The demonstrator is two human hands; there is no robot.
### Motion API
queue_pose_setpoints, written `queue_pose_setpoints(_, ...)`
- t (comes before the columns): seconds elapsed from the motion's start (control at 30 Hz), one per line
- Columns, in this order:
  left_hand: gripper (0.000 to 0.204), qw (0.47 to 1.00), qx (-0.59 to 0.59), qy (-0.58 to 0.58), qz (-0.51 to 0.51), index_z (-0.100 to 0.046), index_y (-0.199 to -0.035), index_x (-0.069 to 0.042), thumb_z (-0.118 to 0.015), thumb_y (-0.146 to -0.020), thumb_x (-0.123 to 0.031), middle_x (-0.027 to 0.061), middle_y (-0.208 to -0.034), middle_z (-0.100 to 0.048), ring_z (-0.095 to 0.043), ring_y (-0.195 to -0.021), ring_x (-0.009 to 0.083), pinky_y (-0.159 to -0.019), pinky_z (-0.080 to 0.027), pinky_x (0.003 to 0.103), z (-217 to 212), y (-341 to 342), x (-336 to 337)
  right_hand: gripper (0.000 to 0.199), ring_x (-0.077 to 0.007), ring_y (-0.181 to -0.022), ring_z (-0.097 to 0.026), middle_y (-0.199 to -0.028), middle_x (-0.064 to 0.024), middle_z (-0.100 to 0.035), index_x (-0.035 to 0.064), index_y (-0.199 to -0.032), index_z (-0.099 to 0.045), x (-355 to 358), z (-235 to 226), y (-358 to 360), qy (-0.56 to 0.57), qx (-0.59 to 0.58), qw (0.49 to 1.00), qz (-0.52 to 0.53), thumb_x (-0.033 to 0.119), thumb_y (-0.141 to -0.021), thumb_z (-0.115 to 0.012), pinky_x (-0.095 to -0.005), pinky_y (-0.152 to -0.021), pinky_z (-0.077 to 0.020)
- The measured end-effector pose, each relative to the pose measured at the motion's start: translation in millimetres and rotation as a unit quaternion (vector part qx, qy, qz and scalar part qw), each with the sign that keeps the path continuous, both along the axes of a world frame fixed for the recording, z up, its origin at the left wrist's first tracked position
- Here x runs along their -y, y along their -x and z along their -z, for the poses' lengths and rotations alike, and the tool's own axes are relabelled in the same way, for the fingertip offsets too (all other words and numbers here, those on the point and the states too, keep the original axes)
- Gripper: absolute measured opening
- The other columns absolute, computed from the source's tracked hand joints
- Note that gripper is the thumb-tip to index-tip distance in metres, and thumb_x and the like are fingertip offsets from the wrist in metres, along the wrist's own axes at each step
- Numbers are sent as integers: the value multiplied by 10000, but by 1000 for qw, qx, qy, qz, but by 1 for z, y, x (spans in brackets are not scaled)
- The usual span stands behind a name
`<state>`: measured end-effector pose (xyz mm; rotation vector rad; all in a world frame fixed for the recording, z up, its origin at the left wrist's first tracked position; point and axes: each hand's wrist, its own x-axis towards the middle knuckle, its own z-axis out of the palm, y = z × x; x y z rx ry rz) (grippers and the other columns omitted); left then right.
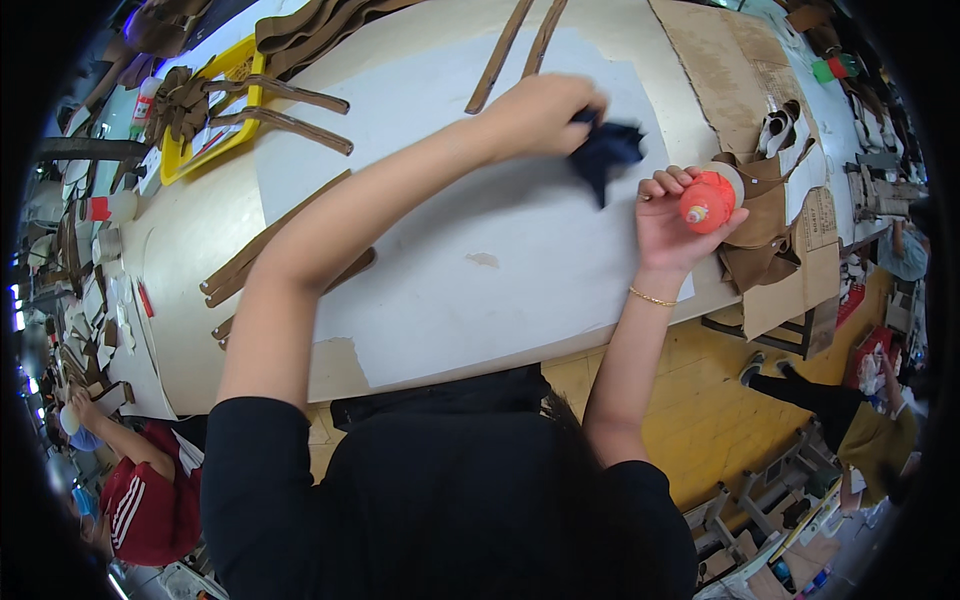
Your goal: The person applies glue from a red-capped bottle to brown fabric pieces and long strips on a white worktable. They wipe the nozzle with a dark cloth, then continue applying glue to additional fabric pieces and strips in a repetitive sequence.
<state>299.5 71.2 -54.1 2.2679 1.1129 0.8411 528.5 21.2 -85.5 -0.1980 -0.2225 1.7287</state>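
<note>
My left hand (540,115) is stretched over the far middle of the table and grips a dark navy cloth (606,155), which hangs from the fingers, blurred by motion. To its right, my right hand (665,238) is wrapped around a squeeze bottle (710,202) with a red top and a pale body; its nozzle points toward me. Beyond my left hand lie two brown leather straps (497,60). More brown straps (275,240) rest on the table to the left, partly hidden beneath my left forearm.
A yellow basket (172,168) with brown straps draped over its edge stands at far left. A white sheet (430,320) covers the middle of the tabletop. Brown leather pieces (752,245) lie on cardboard (715,55) at right. Other people work at both sides.
</note>
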Motion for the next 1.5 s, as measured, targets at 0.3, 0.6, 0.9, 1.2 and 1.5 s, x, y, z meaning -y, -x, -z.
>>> queue_pose_setpoints(0.3,174,985,-105,-77,109,-545,-673,-120,-670,-723,-231,43,-767,-455,-467,-740,220,-632,-382,355,39,37,210,720,-165,-760,-489,-816,-41,-547,44,-967,-564,0,2,10,26,37,999,-25,691,-670,-678,-300,-694,-392)
queue_pose_setpoints(0.6,130,977,-152,-133,-70,-529,-642,-132,-631,-679,-204,39,-720,-470,-487,-706,211,-609,-399,352,47,29,178,728,-177,-739,-491,-819,-55,-573,36,-970,-564,2,6,13,46,62,995,-56,682,-662,-692,-314,-700,-396)
queue_pose_setpoints(0.9,129,970,-143,-125,-149,-582,-643,-111,-652,-701,-203,47,-740,-500,-501,-737,213,-621,-384,347,42,34,158,714,-181,-736,-498,-816,-61,-565,32,-972,-564,2,5,15,45,57,996,-51,671,-679,-687,-317,-689,-395)
queue_pose_setpoints(1.2,136,996,-70,1,50,-583,-783,-96,-674,-694,-144,61,-813,-494,-509,-770,223,-679,-413,346,29,13,219,693,-181,-724,-489,-808,-58,-562,34,-965,-561,2,3,22,64,85,993,-46,659,-692,-686,-317,-688,-394)
queue_pose_setpoints(1.5,256,953,228,116,-164,-700,-844,-18,-503,-697,56,110,-853,-657,-624,-868,224,-811,-495,328,-63,166,214,702,-195,-691,-513,-782,-73,-567,33,-963,-565,7,2,23,77,107,991,-24,679,-704,-656,-323,-647,-423)
